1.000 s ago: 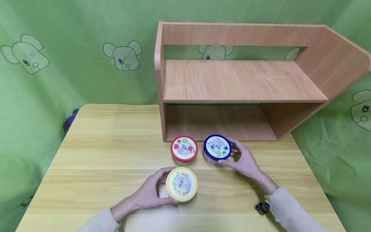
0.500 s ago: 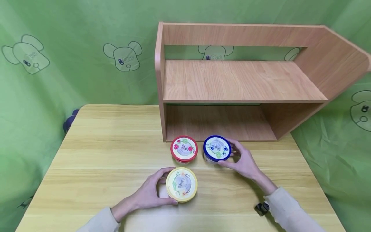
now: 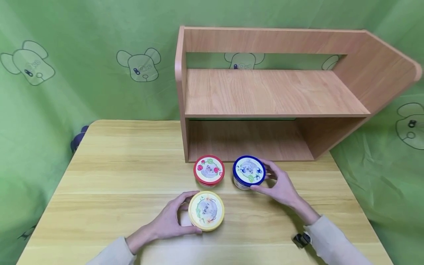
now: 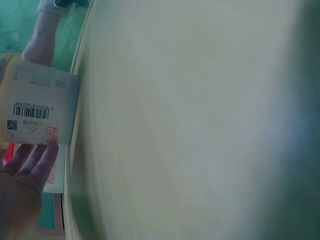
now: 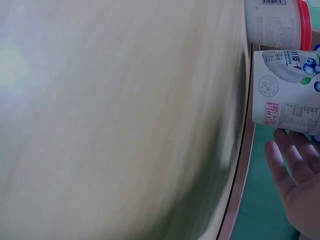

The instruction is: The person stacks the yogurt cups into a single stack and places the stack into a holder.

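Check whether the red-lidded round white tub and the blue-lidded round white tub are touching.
Apart: the head view shows a strip of pale wooden tabletop between the red-lidded tub and the blue-lidded tub, with neither rim meeting the other.

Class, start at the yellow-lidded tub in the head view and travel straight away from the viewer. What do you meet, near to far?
Yellow-lidded tub, red-lidded tub, wooden shelf unit, green curtain.

Three lidded tubs (image 3: 206, 211), two sleeves (image 3: 332, 237), one wooden shelf unit (image 3: 275, 92), one table (image 3: 132, 165)
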`<action>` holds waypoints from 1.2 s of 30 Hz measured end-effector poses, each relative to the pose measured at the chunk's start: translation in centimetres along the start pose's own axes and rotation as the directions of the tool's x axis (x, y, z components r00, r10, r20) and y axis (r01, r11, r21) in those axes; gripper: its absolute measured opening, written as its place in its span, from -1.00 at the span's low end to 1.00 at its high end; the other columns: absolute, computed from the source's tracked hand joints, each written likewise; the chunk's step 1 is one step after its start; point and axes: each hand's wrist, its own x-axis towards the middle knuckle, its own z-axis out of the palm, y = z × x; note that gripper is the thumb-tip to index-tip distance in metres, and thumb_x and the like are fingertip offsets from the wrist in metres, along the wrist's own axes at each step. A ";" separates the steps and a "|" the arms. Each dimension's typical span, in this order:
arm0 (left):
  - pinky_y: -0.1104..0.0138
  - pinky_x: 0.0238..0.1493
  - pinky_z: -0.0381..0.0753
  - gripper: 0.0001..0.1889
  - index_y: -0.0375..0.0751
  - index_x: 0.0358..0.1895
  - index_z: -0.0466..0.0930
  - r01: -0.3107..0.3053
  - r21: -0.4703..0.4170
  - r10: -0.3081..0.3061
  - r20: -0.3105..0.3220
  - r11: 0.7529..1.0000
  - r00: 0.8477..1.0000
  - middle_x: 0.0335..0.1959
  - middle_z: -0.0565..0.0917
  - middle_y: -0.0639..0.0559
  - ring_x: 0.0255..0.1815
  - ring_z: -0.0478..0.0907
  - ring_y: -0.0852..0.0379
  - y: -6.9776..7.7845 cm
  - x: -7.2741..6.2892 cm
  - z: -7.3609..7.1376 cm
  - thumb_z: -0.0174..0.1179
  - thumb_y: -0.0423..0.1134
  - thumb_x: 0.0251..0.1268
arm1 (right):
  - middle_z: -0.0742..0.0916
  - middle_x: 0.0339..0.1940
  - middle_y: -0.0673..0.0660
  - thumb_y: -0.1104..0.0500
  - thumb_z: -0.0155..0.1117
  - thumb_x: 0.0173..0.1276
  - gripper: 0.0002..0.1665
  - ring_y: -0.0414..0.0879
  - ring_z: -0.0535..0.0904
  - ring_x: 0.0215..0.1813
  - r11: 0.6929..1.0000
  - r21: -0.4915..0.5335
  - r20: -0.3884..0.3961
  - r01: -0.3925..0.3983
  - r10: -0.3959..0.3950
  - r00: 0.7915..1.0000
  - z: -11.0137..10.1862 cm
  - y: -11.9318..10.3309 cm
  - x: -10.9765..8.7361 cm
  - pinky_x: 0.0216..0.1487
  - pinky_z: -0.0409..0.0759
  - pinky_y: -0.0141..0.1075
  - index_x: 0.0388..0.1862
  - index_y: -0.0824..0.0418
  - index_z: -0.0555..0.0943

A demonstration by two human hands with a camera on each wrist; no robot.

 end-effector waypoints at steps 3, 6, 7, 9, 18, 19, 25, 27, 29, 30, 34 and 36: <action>0.29 0.38 0.72 0.04 -0.11 0.55 0.29 -0.011 -0.005 0.011 -0.008 1.000 1.000 0.30 0.63 -0.06 0.26 0.60 0.21 0.0 0.0 0.1 0.71 -0.13 -0.03 | 0.71 0.28 0.27 0.15 0.76 0.05 0.09 -0.55 0.49 0.14 1.000 0.006 -0.010 0.023 -0.023 1.000 -0.3 -0.3 -0.2 0.14 0.72 -0.37 0.54 0.21 0.41; 0.29 0.37 0.72 0.04 -0.12 0.55 0.30 -0.022 -0.009 0.022 -0.010 1.000 1.000 0.28 0.63 -0.07 0.25 0.59 0.22 -0.1 0.0 0.1 0.71 -0.14 -0.03 | 0.73 0.25 0.29 0.19 0.76 0.03 0.09 -0.56 0.50 0.13 0.999 0.012 -0.026 0.046 -0.046 0.999 -0.6 -0.7 -0.4 0.11 0.69 -0.46 0.54 0.22 0.42; 0.29 0.37 0.72 0.03 -0.12 0.55 0.30 -0.025 -0.012 0.025 -0.011 1.000 1.000 0.28 0.63 -0.07 0.25 0.58 0.22 -0.1 0.0 0.2 0.71 -0.14 -0.03 | 0.73 0.24 0.28 0.20 0.76 0.02 0.09 -0.56 0.51 0.12 0.999 0.011 -0.032 0.051 -0.050 0.998 -0.7 -0.8 -0.5 0.10 0.68 -0.49 0.54 0.23 0.42; 0.29 0.38 0.72 0.03 -0.12 0.55 0.30 -0.029 -0.020 0.029 -0.011 0.999 1.000 0.28 0.63 -0.08 0.25 0.58 0.23 -0.2 0.0 0.2 0.71 -0.15 -0.03 | 0.74 0.22 0.28 0.22 0.76 0.01 0.09 -0.55 0.52 0.12 0.998 0.015 -0.042 0.063 -0.062 0.997 -0.9 -1.1 -0.6 0.08 0.66 -0.55 0.53 0.24 0.42; 0.30 0.39 0.71 0.04 -0.15 0.55 0.30 -0.025 -0.038 0.025 -0.013 0.999 1.000 0.28 0.62 -0.10 0.24 0.57 0.27 -0.3 0.0 0.2 0.71 -0.17 -0.04 | 0.73 0.24 0.23 0.28 0.76 -0.02 0.11 -0.55 0.52 0.15 0.995 0.020 -0.054 0.096 -0.095 0.994 -2.1 -2.5 -1.0 0.11 0.60 -0.62 0.54 0.22 0.42; 0.30 0.39 0.71 0.04 -0.15 0.55 0.30 -0.027 -0.038 0.027 -0.013 0.999 1.000 0.28 0.62 -0.10 0.24 0.57 0.27 -0.3 0.0 0.2 0.71 -0.17 -0.04 | 0.73 0.24 0.24 0.28 0.76 -0.03 0.12 -0.55 0.52 0.15 0.995 0.018 -0.053 0.100 -0.099 0.994 -2.2 -2.7 -1.0 0.11 0.60 -0.62 0.54 0.22 0.42; 0.31 0.39 0.71 0.04 -0.16 0.55 0.30 -0.031 -0.046 0.031 -0.017 0.998 0.999 0.28 0.62 -0.12 0.24 0.57 0.27 -0.4 0.0 0.2 0.71 -0.18 -0.05 | 0.72 0.27 0.23 0.29 0.77 -0.06 0.13 -0.53 0.53 0.19 0.991 0.024 -0.036 0.130 -0.129 0.991 -2.8 -3.7 -1.1 0.13 0.60 -0.61 0.54 0.15 0.44; 0.31 0.39 0.70 0.04 -0.16 0.55 0.30 -0.031 -0.049 0.031 -0.018 0.998 0.999 0.28 0.62 -0.13 0.25 0.57 0.27 -0.4 -0.1 0.2 0.71 -0.18 -0.05 | 0.72 0.27 0.23 0.30 0.77 -0.07 0.13 -0.51 0.54 0.20 0.989 0.029 -0.027 0.144 -0.143 0.989 -2.9 -4.1 -1.0 0.13 0.61 -0.60 0.53 0.14 0.44; 0.31 0.40 0.70 0.04 -0.16 0.55 0.30 -0.032 -0.050 0.031 -0.019 0.998 0.999 0.28 0.62 -0.13 0.25 0.57 0.27 -0.5 -0.1 0.2 0.71 -0.18 -0.05 | 0.72 0.26 0.23 0.31 0.78 -0.08 0.14 -0.49 0.56 0.20 0.987 0.031 -0.020 0.159 -0.159 0.987 -3.0 -4.4 -1.0 0.13 0.62 -0.59 0.53 0.12 0.45; 0.31 0.40 0.70 0.04 -0.16 0.55 0.30 -0.033 -0.050 0.032 -0.019 0.998 0.999 0.28 0.62 -0.13 0.25 0.57 0.26 -0.5 -0.1 0.2 0.71 -0.18 -0.05 | 0.73 0.26 0.22 0.31 0.78 -0.08 0.14 -0.49 0.56 0.20 0.986 0.032 -0.017 0.165 -0.165 0.986 -3.0 -4.6 -1.0 0.13 0.63 -0.59 0.53 0.12 0.45; 0.30 0.41 0.69 0.04 -0.15 0.55 0.29 -0.036 -0.053 0.035 -0.018 0.998 0.999 0.29 0.62 -0.13 0.26 0.57 0.26 -0.5 0.0 0.3 0.70 -0.18 -0.03 | 0.73 0.25 0.21 0.31 0.78 -0.10 0.15 -0.48 0.57 0.20 0.981 0.031 -0.004 0.189 -0.189 0.982 -3.1 -5.2 -1.0 0.14 0.64 -0.57 0.53 0.13 0.45; 0.31 0.41 0.69 0.04 -0.14 0.56 0.29 -0.036 -0.057 0.035 -0.015 0.998 0.999 0.29 0.62 -0.13 0.26 0.58 0.26 -0.5 0.0 0.3 0.70 -0.18 -0.03 | 0.73 0.25 0.21 0.31 0.79 -0.11 0.16 -0.49 0.57 0.21 0.980 0.031 0.002 0.197 -0.197 0.980 -3.1 -5.5 -1.1 0.15 0.64 -0.57 0.53 0.13 0.44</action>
